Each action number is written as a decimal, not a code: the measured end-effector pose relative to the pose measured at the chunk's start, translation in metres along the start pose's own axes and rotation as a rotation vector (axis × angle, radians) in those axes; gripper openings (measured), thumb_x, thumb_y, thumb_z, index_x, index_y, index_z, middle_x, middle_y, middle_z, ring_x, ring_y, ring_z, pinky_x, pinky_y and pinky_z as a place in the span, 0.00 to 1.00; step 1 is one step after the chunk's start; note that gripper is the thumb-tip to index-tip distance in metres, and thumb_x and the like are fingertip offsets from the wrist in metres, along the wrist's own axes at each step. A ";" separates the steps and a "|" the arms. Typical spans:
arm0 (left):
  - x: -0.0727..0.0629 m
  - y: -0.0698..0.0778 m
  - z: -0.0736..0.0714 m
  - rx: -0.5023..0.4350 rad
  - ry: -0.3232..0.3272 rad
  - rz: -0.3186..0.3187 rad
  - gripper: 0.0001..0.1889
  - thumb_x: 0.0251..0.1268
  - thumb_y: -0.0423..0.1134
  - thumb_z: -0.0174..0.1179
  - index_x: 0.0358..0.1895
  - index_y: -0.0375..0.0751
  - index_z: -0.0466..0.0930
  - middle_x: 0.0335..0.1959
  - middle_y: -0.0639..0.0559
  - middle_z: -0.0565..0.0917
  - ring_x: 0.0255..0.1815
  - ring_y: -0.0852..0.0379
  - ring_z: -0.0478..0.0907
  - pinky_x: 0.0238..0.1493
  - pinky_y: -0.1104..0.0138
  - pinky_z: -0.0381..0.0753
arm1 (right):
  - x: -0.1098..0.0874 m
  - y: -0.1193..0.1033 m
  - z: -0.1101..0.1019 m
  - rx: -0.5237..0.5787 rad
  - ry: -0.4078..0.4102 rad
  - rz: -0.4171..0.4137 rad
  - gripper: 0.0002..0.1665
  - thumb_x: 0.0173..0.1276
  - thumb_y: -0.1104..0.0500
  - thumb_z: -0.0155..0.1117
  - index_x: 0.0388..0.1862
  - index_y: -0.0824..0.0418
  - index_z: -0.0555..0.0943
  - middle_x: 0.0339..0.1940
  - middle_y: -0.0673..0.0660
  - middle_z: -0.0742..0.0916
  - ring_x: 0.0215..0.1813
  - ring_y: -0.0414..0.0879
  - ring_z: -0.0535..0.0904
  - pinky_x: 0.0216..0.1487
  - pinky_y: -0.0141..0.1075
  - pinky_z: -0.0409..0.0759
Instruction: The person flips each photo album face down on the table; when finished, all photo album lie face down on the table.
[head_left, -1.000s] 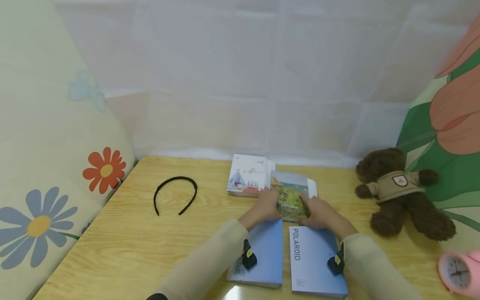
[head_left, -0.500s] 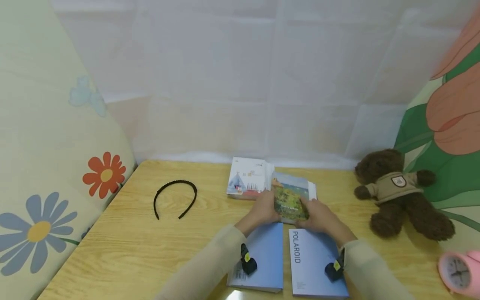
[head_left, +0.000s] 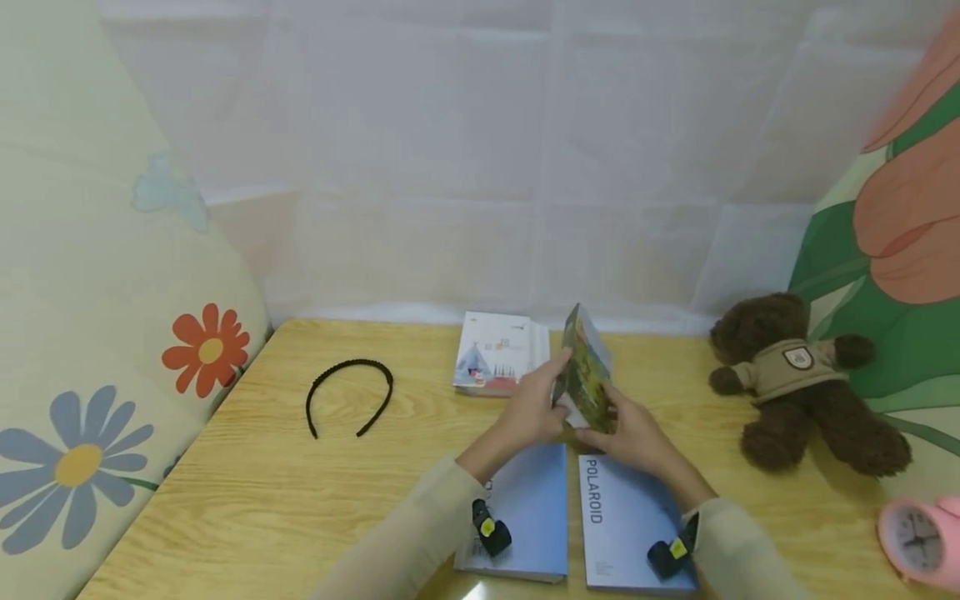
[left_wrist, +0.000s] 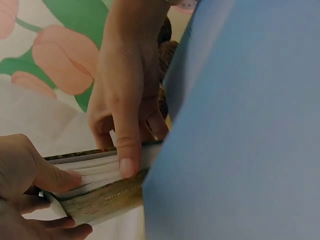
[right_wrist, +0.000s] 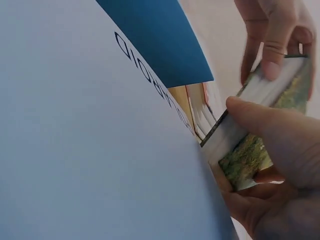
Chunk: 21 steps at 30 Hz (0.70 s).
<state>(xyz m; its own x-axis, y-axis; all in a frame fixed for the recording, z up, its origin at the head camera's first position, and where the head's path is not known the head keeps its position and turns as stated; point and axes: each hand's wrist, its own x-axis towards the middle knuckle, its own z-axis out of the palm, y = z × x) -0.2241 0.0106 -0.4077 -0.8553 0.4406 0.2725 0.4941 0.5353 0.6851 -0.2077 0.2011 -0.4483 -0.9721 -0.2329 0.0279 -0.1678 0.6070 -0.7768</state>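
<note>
A green-covered book [head_left: 588, 385], pale pages [left_wrist: 100, 171] showing, was tilted between the gripping fingers of the left hand [head_left: 534, 408] and right hand [head_left: 634, 430], a blue book [head_left: 534, 517] and POLAROID book [head_left: 622, 533] wrist-side of those fingers, a white book [head_left: 495, 348] beyond.

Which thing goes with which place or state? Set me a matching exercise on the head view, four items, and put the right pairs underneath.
1. thin black hairband
2. small thick book with a green landscape cover
3. brown plush teddy bear
4. round pink alarm clock

A. cut off by the view's right edge
B. gripped by both hands, left hand and right hand
C. wears a khaki top with a badge
D. lies on the left part of the yellow wood-grain table

Pairs: 1-D, 2-B, 3-C, 4-A
</note>
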 end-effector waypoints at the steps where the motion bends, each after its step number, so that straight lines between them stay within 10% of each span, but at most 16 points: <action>1: 0.000 0.003 -0.001 -0.014 -0.011 0.020 0.46 0.49 0.18 0.64 0.76 0.34 0.57 0.74 0.41 0.64 0.70 0.42 0.67 0.68 0.56 0.68 | -0.001 -0.001 0.000 0.035 0.001 -0.006 0.56 0.61 0.51 0.75 0.78 0.68 0.55 0.68 0.74 0.73 0.64 0.67 0.74 0.60 0.53 0.77; 9: 0.005 0.020 0.000 -0.053 -0.082 0.120 0.36 0.59 0.24 0.62 0.73 0.30 0.61 0.76 0.40 0.60 0.72 0.41 0.64 0.67 0.57 0.69 | -0.004 -0.015 -0.008 0.049 0.084 -0.086 0.55 0.61 0.62 0.74 0.78 0.69 0.52 0.67 0.76 0.73 0.59 0.68 0.77 0.55 0.51 0.81; 21: 0.008 0.030 0.013 -0.185 -0.054 0.042 0.42 0.60 0.45 0.70 0.73 0.32 0.61 0.70 0.37 0.65 0.66 0.42 0.70 0.60 0.59 0.77 | -0.007 -0.032 -0.033 -0.078 0.177 -0.252 0.53 0.52 0.77 0.71 0.76 0.68 0.59 0.67 0.76 0.73 0.54 0.68 0.81 0.51 0.50 0.83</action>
<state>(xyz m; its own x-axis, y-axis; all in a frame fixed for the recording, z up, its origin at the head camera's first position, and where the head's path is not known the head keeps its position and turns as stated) -0.2140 0.0388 -0.3938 -0.8226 0.5005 0.2700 0.4876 0.3765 0.7877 -0.2012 0.2083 -0.4034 -0.9107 -0.2514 0.3276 -0.4121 0.6051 -0.6812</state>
